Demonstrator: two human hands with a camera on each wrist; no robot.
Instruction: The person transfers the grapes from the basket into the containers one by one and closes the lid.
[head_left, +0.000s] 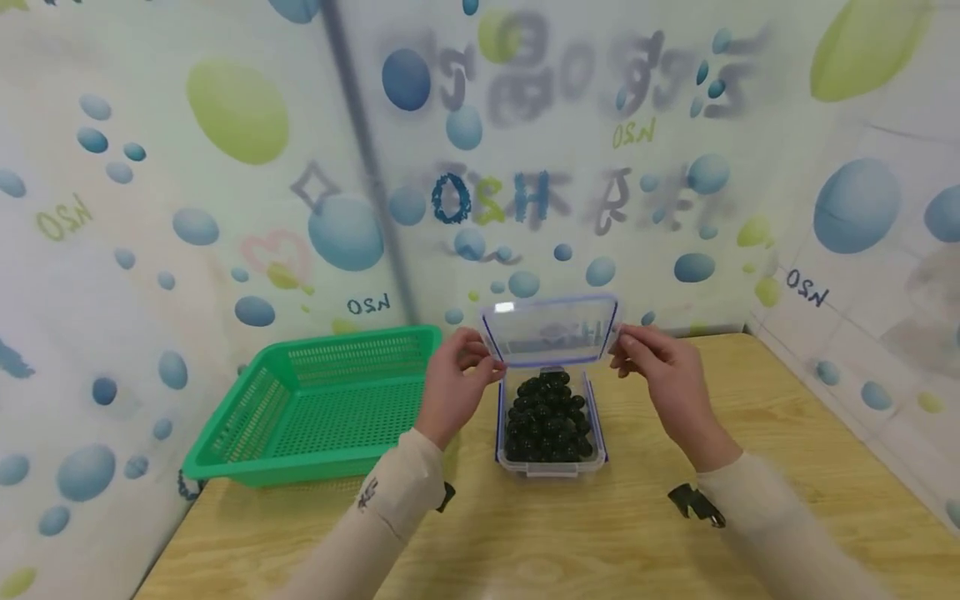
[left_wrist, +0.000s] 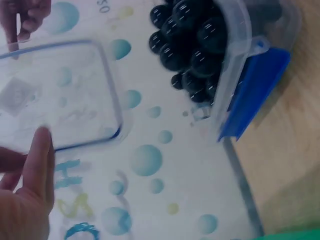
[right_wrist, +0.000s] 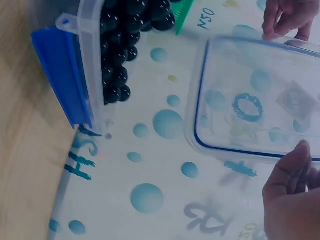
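Observation:
A clear plastic lid (head_left: 551, 332) with a blue seal is raised and tilted over the far end of a clear lidded box (head_left: 551, 469). My left hand (head_left: 459, 383) pinches the lid's left edge, and my right hand (head_left: 666, 379) pinches its right edge. Glossy black grapes (head_left: 550, 421) are heaped in the box, which stands on the table. The left wrist view has a blue side clasp (left_wrist: 260, 92) hanging down from the box. From the right wrist, the opposite clasp (right_wrist: 57, 75) hangs loose too, with the lid (right_wrist: 240, 125) apart from the box.
A green plastic basket (head_left: 322, 460) with perforated sides stands left of the box, near my left forearm. The wooden table (head_left: 570, 542) reaches back to a wall sheet (head_left: 555, 242) patterned with blue and green bubbles. Dark straps show below both sleeves.

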